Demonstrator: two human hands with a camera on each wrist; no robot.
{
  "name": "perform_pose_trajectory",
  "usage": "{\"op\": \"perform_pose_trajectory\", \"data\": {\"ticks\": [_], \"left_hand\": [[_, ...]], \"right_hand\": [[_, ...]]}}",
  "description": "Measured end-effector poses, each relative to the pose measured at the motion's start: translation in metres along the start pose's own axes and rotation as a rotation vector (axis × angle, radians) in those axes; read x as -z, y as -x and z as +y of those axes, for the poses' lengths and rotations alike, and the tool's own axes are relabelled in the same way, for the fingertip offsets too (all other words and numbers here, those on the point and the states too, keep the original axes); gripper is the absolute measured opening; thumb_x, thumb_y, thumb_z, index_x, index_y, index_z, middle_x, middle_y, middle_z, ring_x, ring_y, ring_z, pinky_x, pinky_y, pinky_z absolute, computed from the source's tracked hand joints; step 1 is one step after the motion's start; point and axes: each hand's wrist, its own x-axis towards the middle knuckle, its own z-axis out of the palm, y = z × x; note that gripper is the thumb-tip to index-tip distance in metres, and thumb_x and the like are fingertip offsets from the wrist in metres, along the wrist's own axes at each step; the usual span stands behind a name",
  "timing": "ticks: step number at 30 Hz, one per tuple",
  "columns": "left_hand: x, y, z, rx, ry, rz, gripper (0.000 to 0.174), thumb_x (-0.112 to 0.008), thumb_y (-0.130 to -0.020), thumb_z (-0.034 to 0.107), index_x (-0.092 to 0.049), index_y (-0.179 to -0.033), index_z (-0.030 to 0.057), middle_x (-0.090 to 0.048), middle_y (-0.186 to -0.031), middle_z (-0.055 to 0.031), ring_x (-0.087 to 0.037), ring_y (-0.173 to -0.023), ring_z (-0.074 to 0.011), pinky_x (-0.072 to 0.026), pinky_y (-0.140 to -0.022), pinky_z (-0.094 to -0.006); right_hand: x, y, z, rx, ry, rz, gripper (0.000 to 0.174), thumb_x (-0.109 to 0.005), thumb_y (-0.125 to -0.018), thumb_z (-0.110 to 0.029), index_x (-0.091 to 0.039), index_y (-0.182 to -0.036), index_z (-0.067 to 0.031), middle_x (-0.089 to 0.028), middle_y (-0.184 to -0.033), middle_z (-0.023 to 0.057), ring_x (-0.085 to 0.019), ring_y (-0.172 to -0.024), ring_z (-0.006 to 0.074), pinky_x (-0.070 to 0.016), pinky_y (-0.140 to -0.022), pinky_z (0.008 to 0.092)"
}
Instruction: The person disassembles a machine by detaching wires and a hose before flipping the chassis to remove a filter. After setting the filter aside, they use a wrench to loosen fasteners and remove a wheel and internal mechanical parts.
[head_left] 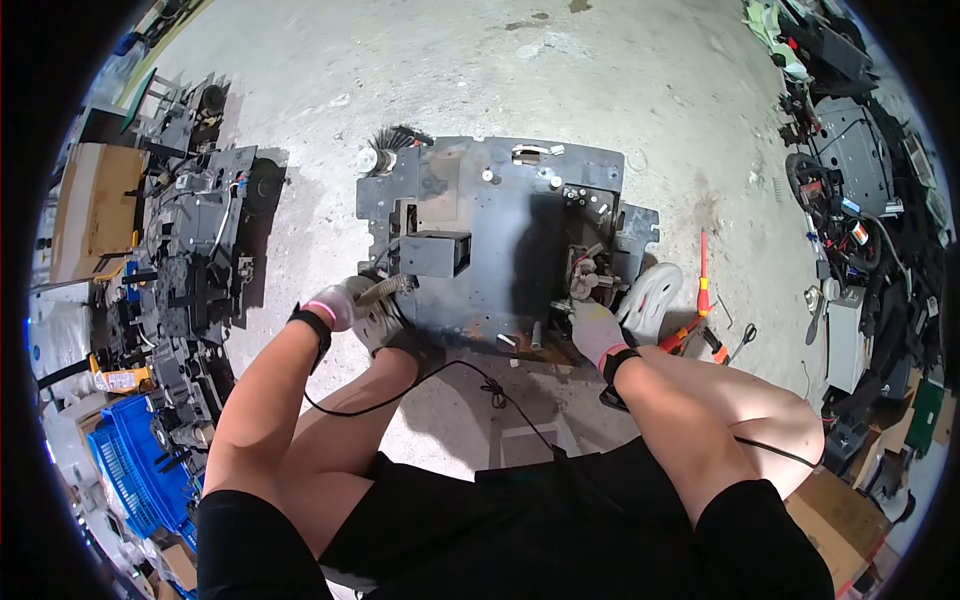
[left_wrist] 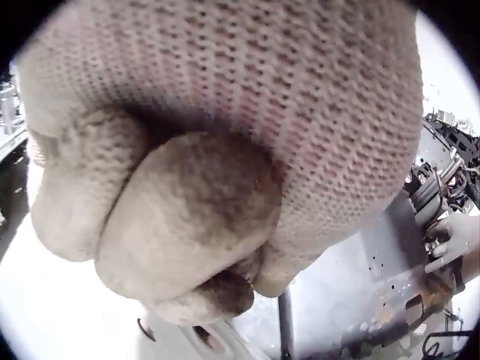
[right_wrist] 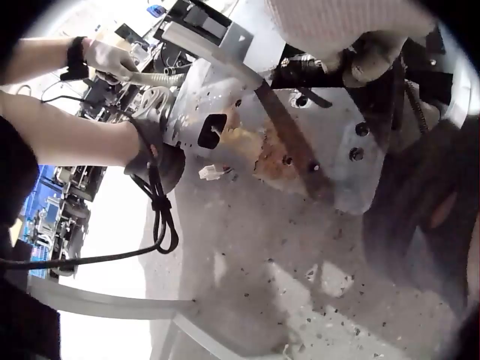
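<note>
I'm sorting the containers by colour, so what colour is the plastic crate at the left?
Blue; the crate shows best in the head view.

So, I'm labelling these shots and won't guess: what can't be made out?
- Left grip's hold on the hose: left wrist view, glove blocks it.
- What the right grip touches: head view, glove covers it.
- Yellow box's print: head view, too small.
- Plate's underside: head view, its top covers it.
</note>
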Motion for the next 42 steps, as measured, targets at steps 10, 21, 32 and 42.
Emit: {"op": "perform_pose_trajectory", "data": {"ticks": [10,21,32,42], "left_hand": [[-0.068,-0.046,-0.059,-0.151,-0.399,0.473,0.029,-0.065,-0.082,0.038,-0.073,-0.09,0.0118,-0.071,-0.084,-0.0155,-0.068,-0.078,-0.0346,-0.0517,-0.073,-0.0442],[-0.096,-0.076,-0.051,0.186,-0.416,0.385,0.036,-0.068,-0.081,0.041,-0.07,-0.1,0.011,-0.072,-0.087,-0.0168,-0.069,-0.085,-0.0371,-0.0543,-0.076,-0.045],[-0.049,-0.099,-0.091,0.002,0.066,-0.048,0.053,-0.074,-0.078,0.038,-0.068,-0.111,-0.0034,-0.071,-0.1,-0.0221,-0.069,-0.094,-0.0308,-0.053,-0.084,-0.0388],[-0.066,-0.057,-0.032,0.118,-0.216,0.224,0.035,-0.065,-0.081,0.037,-0.073,-0.101,0.01,-0.071,-0.096,-0.0209,-0.069,-0.093,-0.0365,-0.0541,-0.082,-0.0455]], "right_hand": [[0.033,-0.006,-0.017,-0.14,0.021,-0.271,0.043,-0.05,-0.097,-0.043,-0.061,-0.117,-0.0057,-0.068,-0.106,0.0215,-0.065,-0.1,0.0366,-0.052,-0.084,0.0446],[0.043,0.0,-0.028,-0.194,0.146,-0.188,0.038,-0.057,-0.093,-0.039,-0.065,-0.109,-0.0062,-0.069,-0.097,0.0174,-0.067,-0.091,0.0344,-0.0528,-0.079,0.0444],[0.025,0.005,-0.008,-0.101,0.198,-0.084,0.029,-0.064,-0.089,-0.034,-0.067,-0.099,-0.007,-0.069,-0.091,0.0146,-0.067,-0.088,0.0351,-0.0536,-0.075,0.0436],[0.047,0.009,-0.026,-0.314,-0.02,-0.136,0.038,-0.063,-0.089,-0.039,-0.064,-0.103,-0.0034,-0.069,-0.097,0.0218,-0.065,-0.094,0.0416,-0.0523,-0.079,0.0489]]}}
